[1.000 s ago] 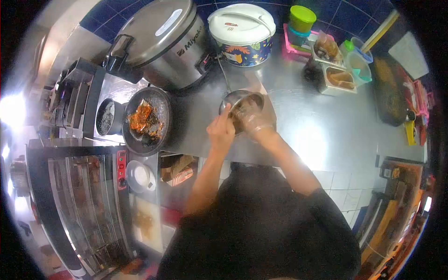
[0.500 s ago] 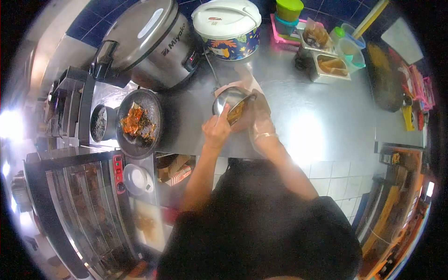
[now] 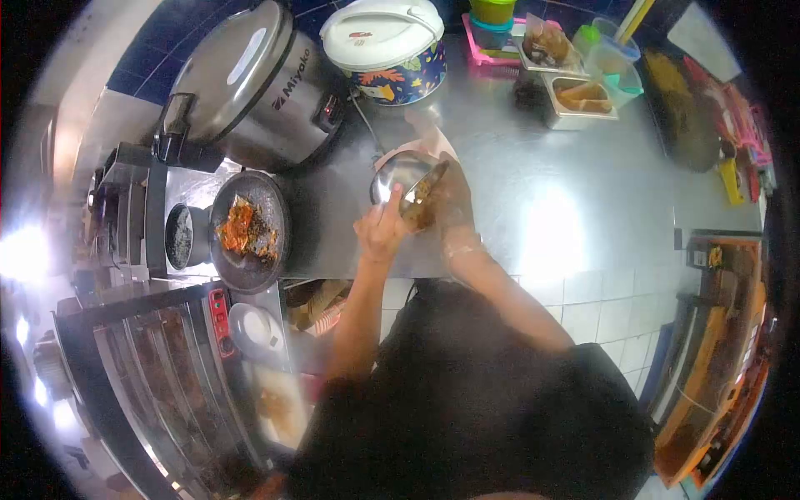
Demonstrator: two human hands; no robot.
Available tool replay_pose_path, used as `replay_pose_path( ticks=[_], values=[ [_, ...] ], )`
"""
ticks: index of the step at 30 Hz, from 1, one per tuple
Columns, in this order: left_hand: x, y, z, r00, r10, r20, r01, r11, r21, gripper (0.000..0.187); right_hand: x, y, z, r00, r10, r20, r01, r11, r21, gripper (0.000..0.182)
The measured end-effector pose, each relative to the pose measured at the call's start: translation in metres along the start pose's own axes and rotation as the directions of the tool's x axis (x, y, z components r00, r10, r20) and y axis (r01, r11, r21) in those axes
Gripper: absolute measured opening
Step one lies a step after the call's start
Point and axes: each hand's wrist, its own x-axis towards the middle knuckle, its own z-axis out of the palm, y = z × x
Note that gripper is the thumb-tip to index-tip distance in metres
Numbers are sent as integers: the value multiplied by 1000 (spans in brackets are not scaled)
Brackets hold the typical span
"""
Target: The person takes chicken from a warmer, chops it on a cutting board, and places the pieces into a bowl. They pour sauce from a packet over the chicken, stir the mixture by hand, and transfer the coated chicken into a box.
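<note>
Two bare hands meet over a small steel bowl [image 3: 406,177] tipped on its side above a steel counter [image 3: 575,208]. The left hand [image 3: 381,227] clasps the bowl's near rim, apparently to keep it tilted, while the right hand [image 3: 450,204], seemingly in a thin clear glove, reaches into its mouth among brownish food; whether those fingers are closed on anything cannot be told. A pale sheet of paper [image 3: 433,137] lies under the bowl, likely to catch what comes out. Left of the hands sits a dark stone plate [image 3: 247,229] of red paste, with a large rice cooker [image 3: 242,83] and a patterned pot [image 3: 385,50] behind.
</note>
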Motion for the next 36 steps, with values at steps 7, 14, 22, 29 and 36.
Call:
replay_pose_path(
  ticks=[7, 14, 22, 29, 36],
  values=[
    [9, -5, -1, 988, -124, -89, 108, 981, -163, 50, -24, 3, -14, 979, 113, 167, -122, 992, 44, 42],
    [32, -2, -11, 939, -339, -53, 306, 898, -316, 46, -3, 3, -16, 977, -197, 83, 196, 980, 25, 32],
    [30, 3, -13, 910, -410, 60, 409, 864, -294, 45, 40, -20, 6, 790, -443, 423, 613, 577, -540, 36],
    [21, 5, -17, 919, -390, 58, 394, 903, -174, 50, 49, 0, 27, 818, -341, 463, 572, 564, -596, 35],
    [15, 11, -12, 978, -208, 23, 208, 962, -177, 52, 39, -16, -12, 817, -267, 511, 528, 701, -478, 30]
  ],
)
